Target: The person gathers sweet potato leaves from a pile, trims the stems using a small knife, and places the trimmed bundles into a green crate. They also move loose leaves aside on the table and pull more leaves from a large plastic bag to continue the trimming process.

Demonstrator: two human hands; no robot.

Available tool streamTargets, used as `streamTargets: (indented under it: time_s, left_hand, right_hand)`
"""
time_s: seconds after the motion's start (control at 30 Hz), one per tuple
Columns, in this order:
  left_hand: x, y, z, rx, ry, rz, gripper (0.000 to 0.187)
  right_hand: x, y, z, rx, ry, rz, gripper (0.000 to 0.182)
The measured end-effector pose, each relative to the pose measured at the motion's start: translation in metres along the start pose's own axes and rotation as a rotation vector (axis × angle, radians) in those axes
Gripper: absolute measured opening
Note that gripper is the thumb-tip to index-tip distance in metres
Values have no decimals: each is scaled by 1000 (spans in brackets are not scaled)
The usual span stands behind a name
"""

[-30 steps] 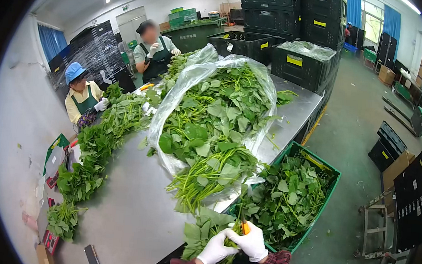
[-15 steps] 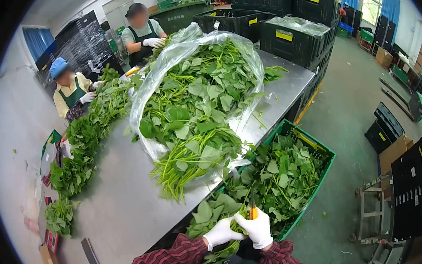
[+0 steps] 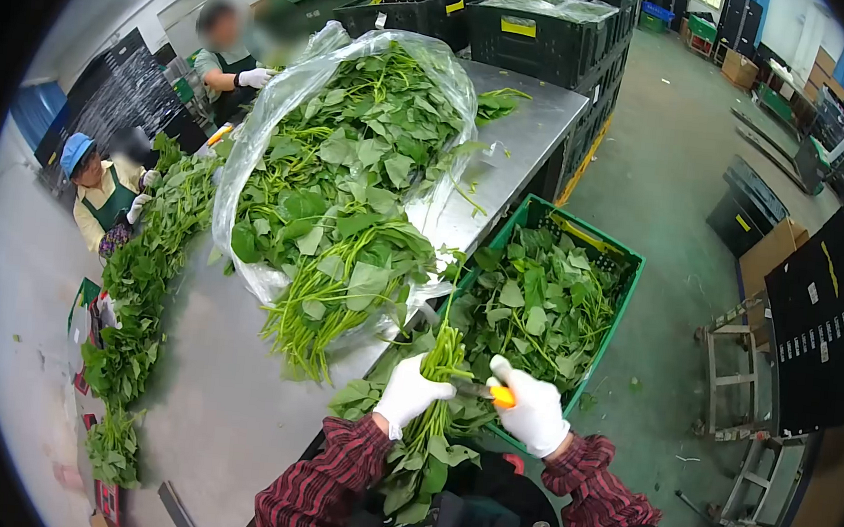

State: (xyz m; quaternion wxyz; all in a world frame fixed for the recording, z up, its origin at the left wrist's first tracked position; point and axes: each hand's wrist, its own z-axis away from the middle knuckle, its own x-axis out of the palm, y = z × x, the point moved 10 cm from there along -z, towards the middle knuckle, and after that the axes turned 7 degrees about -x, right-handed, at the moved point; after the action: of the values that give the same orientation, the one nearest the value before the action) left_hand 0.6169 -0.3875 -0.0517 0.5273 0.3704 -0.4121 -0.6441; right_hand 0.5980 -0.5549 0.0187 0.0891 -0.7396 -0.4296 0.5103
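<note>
My left hand point(image 3: 412, 395), in a white glove, is wrapped around a bunch of leafy greens point(image 3: 446, 354); its stems stick up above the fist and its leaves hang below toward my body. In my right hand point(image 3: 532, 412), also gloved, is a knife point(image 3: 502, 396) with an orange handle. Its dark blade points left and lies across the stems, close to my left fingers. Just beyond my hands, a green crate point(image 3: 629, 307) holds a heap of the same greens. To the left, a clear plastic bag point(image 3: 232, 172) full of greens lies open on the metal table point(image 3: 215, 386).
A long row of greens point(image 3: 126, 318) runs along the table's left edge. Two co-workers point(image 3: 106, 198) in aprons and white gloves stand across the table. Black crates point(image 3: 531, 47) are stacked at the back; a wheeled rack point(image 3: 733, 376) stands right.
My hands have moved apart, the left bringing the bunch upright with its stems raised. The knife has turned from pointing upward to pointing left across the stems. The whole view has shifted slightly.
</note>
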Motion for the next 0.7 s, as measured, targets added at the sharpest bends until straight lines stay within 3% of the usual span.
streamTargets:
  time_s: [0.17, 0.27, 0.33, 0.47, 0.5, 0.57, 0.63, 0.7]
  left_hand:
    - [3, 6, -3, -66, 0, 27, 33]
    - [7, -6, -7, -88, -8, -13, 35]
    - [4, 7, -6, 31, 86, -243, 39]
    - [6, 14, -2, -3, 138, -436, 44]
    - [6, 6, 1, -3, 136, -437, 44]
    - [12, 25, 15, 60, 144, -469, 43]
    - [16, 50, 23, 67, 113, -472, 43]
    - [9, 59, 19, 196, 212, -553, 41]
  right_hand:
    - [18, 2, 4, 28, 25, 1, 27]
    - [27, 8, -7, 95, -41, 28, 19]
    - [44, 26, -5, 203, -135, 6, 9]
    - [56, 51, 2, 143, -50, -33, 7]
    - [63, 71, 7, 139, -48, -21, 10]
    - [89, 145, 34, 395, -400, 198, 12]
    - [88, 212, 75, 567, -480, 267, 17]
    - [85, 211, 64, 502, -389, 276, 17]
